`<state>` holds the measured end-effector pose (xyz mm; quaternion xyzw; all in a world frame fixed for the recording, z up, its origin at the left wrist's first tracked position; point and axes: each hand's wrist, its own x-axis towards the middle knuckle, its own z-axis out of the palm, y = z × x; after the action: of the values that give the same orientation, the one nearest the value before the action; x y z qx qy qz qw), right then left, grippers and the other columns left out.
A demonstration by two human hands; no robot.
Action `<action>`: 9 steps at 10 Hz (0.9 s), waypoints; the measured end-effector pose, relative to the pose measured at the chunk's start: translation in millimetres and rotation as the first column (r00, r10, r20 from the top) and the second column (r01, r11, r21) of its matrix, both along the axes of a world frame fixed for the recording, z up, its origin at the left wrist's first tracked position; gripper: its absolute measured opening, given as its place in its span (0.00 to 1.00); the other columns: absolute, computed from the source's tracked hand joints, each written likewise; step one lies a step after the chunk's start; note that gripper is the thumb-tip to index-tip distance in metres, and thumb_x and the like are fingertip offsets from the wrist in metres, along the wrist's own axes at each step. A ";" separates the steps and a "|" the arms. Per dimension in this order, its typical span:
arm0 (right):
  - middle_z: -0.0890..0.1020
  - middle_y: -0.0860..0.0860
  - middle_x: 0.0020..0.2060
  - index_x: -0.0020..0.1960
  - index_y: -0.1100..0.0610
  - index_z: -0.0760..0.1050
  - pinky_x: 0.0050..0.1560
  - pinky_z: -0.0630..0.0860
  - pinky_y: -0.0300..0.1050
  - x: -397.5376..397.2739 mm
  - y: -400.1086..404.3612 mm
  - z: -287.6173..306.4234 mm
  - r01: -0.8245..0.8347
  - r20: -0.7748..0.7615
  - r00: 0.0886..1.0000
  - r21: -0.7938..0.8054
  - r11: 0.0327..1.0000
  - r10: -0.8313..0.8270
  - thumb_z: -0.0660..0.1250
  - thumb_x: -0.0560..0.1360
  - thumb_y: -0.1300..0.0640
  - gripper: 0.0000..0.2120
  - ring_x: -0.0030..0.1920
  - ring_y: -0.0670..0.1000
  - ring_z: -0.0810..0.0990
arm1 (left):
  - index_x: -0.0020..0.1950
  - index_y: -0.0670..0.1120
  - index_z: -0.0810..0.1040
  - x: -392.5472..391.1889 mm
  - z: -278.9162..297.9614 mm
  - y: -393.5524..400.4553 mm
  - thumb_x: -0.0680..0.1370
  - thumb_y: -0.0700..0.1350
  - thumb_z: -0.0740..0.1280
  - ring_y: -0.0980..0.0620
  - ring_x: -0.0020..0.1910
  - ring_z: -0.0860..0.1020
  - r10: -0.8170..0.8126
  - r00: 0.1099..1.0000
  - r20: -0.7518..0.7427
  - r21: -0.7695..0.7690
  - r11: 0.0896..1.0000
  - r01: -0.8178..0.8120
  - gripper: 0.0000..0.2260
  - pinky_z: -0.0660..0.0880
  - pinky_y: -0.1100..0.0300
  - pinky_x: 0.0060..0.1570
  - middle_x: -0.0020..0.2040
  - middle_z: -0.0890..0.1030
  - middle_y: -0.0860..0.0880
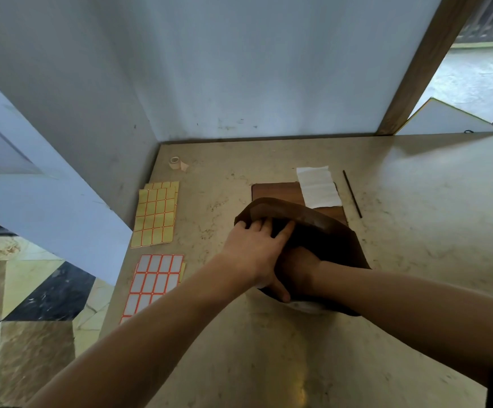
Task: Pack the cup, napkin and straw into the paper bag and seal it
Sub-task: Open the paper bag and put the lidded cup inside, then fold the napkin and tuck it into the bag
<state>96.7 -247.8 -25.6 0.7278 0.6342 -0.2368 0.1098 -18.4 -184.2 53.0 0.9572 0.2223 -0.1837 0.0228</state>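
Head view:
Bag: one brown paper bag [321, 222], mouth open, on the table [415, 231].
Left hand [254, 251]: grasping the bag's near rim.
Right hand [301, 269]: inside the bag (grip unclear).
Napkin [318, 187]: one, behind the bag.
Straw [352, 194]: one, right of napkin.
Label sheets: two stacks, yellow [157, 216] and white [154, 284].

Beige marble tabletop [415, 231], pale blue-grey walls [239, 69], wood doorframe [424, 66] rt, checkered floor [33, 304] lt

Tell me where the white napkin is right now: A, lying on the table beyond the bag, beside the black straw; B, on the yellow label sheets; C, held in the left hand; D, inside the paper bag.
A: the white napkin lies flat beyond the paper bag, with the black straw just to its right.
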 end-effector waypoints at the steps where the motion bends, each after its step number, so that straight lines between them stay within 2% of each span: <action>1: 0.78 0.62 0.59 0.63 0.65 0.74 0.57 0.71 0.52 3.9 -2.1 2.6 -0.009 -0.012 1.000 -0.044 0.999 0.009 0.67 0.75 0.57 0.19 0.60 0.61 0.76 | 0.78 0.55 0.40 -0.1 0.8 0.5 0.61 0.74 0.70 0.41 0.76 0.54 -0.012 1.000 0.017 0.006 1.000 0.012 0.58 0.56 0.45 0.71 0.79 0.53 0.43; 3: 0.62 0.57 0.74 0.76 0.54 0.56 0.71 0.58 0.60 8.9 -3.5 24.1 -0.181 -0.015 0.984 -0.101 0.978 0.180 0.63 0.73 0.41 0.36 0.73 0.61 0.60 | 0.78 0.55 0.41 0.0 -6.4 4.6 0.61 0.74 0.69 0.41 0.76 0.55 -0.032 0.996 0.079 0.038 0.999 0.029 0.57 0.58 0.46 0.70 0.79 0.54 0.43; 4: 0.72 0.54 0.68 0.72 0.50 0.63 0.65 0.70 0.58 15.7 -3.6 45.2 -0.164 -0.015 0.986 -0.009 0.986 0.164 0.68 0.72 0.43 0.32 0.66 0.59 0.71 | 0.78 0.55 0.42 -1.3 -5.6 7.1 0.61 0.74 0.69 0.41 0.75 0.57 -0.060 0.993 0.099 0.034 0.998 0.056 0.57 0.59 0.46 0.70 0.79 0.56 0.44; 5: 0.75 0.50 0.65 0.70 0.47 0.65 0.61 0.74 0.53 20.3 -10.1 61.4 -0.139 -0.017 0.990 0.030 0.990 0.140 0.70 0.70 0.43 0.31 0.62 0.56 0.75 | 0.78 0.55 0.43 -2.4 -3.7 9.7 0.62 0.74 0.69 0.41 0.74 0.59 -0.082 0.991 0.107 0.032 0.996 0.079 0.56 0.61 0.46 0.69 0.78 0.58 0.44; 6: 0.78 0.46 0.59 0.66 0.44 0.68 0.56 0.77 0.47 31.9 -26.2 89.0 -0.110 0.010 0.994 0.115 0.987 0.109 0.71 0.70 0.45 0.27 0.57 0.51 0.78 | 0.78 0.55 0.44 -2.8 -0.7 13.3 0.63 0.73 0.69 0.43 0.73 0.62 -0.119 0.983 0.137 0.027 0.993 0.117 0.54 0.63 0.47 0.67 0.76 0.62 0.46; 7: 0.78 0.45 0.57 0.66 0.42 0.68 0.52 0.77 0.44 41.7 -38.4 107.6 -0.118 0.081 0.991 0.213 0.970 0.103 0.69 0.71 0.44 0.25 0.56 0.49 0.77 | 0.78 0.55 0.46 -2.7 4.0 14.7 0.65 0.71 0.69 0.45 0.71 0.65 -0.171 0.971 0.167 0.048 0.985 0.165 0.51 0.66 0.49 0.65 0.75 0.65 0.48; 8: 0.78 0.43 0.56 0.65 0.41 0.69 0.49 0.75 0.42 53.9 -52.5 129.9 -0.073 0.112 0.993 0.362 0.929 0.034 0.66 0.72 0.43 0.22 0.55 0.47 0.76 | 0.78 0.55 0.51 -2.9 13.0 19.1 0.70 0.66 0.69 0.47 0.67 0.71 -0.248 0.935 0.253 0.064 0.969 0.240 0.43 0.72 0.51 0.58 0.71 0.71 0.50; 9: 0.79 0.42 0.54 0.64 0.41 0.71 0.48 0.73 0.39 61.7 -57.6 138.7 -0.021 0.080 0.997 0.426 0.905 -0.014 0.66 0.73 0.42 0.19 0.53 0.45 0.75 | 0.76 0.56 0.59 0.0 24.3 23.8 0.73 0.61 0.68 0.51 0.60 0.76 -0.288 0.889 0.357 0.032 0.955 0.296 0.34 0.77 0.55 0.51 0.65 0.77 0.52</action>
<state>158.4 -305.5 113.1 0.7421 0.6668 -0.0626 -0.0256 -18.4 -160.4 77.3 0.9967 0.0660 -0.0102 0.0462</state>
